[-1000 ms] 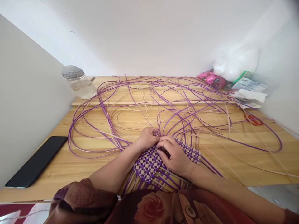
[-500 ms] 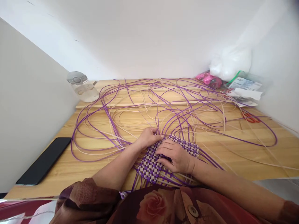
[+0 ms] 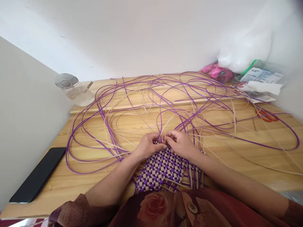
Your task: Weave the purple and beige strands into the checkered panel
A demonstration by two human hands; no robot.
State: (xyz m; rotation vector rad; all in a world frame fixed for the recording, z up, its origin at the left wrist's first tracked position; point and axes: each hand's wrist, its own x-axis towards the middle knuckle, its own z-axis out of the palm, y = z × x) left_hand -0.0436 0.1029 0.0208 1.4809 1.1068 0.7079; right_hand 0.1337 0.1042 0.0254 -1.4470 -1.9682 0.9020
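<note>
A checked purple and beige woven piece (image 3: 161, 168) lies at the near edge of the table, close to my body. My left hand (image 3: 151, 145) pinches cords at its far edge, thumb toward the weave. Right beside it, my right hand (image 3: 181, 143) has its fingers closed at the same edge, around the cords there. Which strand each hand grips is too small to tell. Long purple cords (image 3: 104, 118) and beige cords (image 3: 170, 119) fan out from the weave in loose loops. More strands stick out along its near side.
A black phone (image 3: 39, 175) lies at the left edge of the wooden table (image 3: 87, 183). A clear lidded jug (image 3: 75, 90) stands at the back left. Orange-handled scissors (image 3: 267, 115), a pink bundle (image 3: 216, 71), a white plastic bag (image 3: 245, 52) and papers (image 3: 262, 83) sit at the right.
My right hand has moved from on top of the weave to its far edge, beside my left hand, and closed on the cords. The view has shifted slightly.
</note>
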